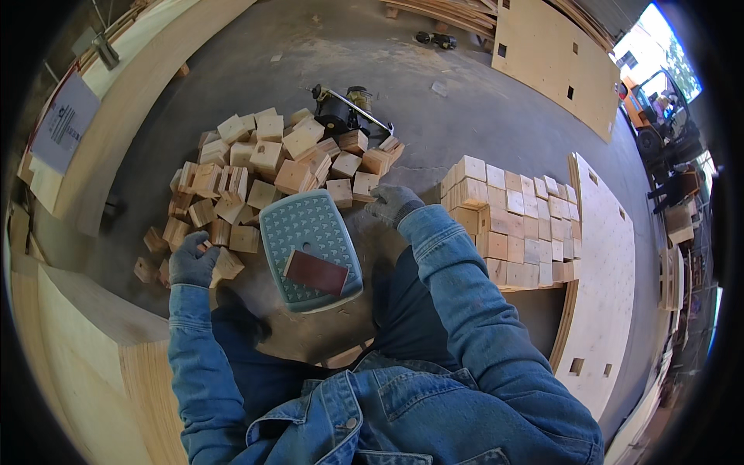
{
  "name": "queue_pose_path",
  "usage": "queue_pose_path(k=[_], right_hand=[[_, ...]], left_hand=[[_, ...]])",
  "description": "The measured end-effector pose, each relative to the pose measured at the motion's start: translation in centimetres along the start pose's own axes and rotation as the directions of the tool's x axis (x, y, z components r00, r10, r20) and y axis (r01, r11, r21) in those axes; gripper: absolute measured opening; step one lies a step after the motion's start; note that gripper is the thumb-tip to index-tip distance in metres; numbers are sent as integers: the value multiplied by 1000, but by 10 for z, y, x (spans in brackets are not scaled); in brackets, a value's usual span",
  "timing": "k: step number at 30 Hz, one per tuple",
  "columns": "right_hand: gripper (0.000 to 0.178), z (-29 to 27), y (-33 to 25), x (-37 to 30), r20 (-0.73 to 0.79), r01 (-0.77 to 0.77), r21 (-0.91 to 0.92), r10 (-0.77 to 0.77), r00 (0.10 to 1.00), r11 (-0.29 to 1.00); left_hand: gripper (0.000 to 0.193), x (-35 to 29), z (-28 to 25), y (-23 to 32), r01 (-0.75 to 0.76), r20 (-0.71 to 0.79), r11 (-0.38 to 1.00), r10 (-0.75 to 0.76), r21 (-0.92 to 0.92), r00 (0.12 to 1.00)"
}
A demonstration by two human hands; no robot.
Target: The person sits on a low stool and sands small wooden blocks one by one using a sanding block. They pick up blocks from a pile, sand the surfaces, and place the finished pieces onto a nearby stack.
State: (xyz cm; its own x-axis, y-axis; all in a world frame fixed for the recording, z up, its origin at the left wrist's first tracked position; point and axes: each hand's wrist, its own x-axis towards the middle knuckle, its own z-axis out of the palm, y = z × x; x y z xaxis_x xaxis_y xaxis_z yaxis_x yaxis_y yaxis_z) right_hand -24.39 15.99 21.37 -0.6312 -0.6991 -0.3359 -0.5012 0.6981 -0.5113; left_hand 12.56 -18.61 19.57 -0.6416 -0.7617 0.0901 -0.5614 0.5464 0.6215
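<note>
My left hand (194, 262), in a grey glove, hovers at the near left side of a heap of loose wooden blocks (267, 155). Its fingers are curved and apart, with no block seen in them. At the heap's right end is my right hand (394, 204), also gloved, close to a block (365, 186). Its fingers are loosely bent and appear to hold nothing; their undersides are hidden. Between my hands stands a blue-grey plastic step stool (302, 221) with a bumpy top. A flat reddish-brown sanding block (315, 272) lies on it.
Neatly stacked wooden blocks (515, 221) stand to the right, beside a long plywood panel (597, 271) with square cutouts. Behind the heap sits a dark tool with a metal bar (345, 108). Plywood structures (85, 325) flank my left. An orange forklift (655, 108) is far right.
</note>
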Motion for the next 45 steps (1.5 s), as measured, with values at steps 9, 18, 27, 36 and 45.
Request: queue_pose_path(k=[9, 18, 27, 36, 45], right_hand=[[55, 7, 9, 10, -39, 126, 26, -125, 991, 992], [51, 11, 13, 17, -57, 181, -22, -182, 982, 983], [47, 8, 6, 12, -51, 157, 61, -154, 987, 986], [51, 9, 6, 9, -110, 258, 91, -248, 963, 962], [51, -6, -8, -11, -85, 220, 203, -206, 975, 954]], left_hand=[[51, -10, -17, 38, 57, 29, 998, -58, 6, 998], [54, -15, -31, 45, 170, 67, 985, -169, -12, 983], [57, -19, -47, -13, 290, -21, 956, -290, 50, 957], [75, -11, -47, -42, 481, 27, 844, -500, 236, 865], [91, 12, -4, -93, 545, 97, 699, -651, 463, 753]])
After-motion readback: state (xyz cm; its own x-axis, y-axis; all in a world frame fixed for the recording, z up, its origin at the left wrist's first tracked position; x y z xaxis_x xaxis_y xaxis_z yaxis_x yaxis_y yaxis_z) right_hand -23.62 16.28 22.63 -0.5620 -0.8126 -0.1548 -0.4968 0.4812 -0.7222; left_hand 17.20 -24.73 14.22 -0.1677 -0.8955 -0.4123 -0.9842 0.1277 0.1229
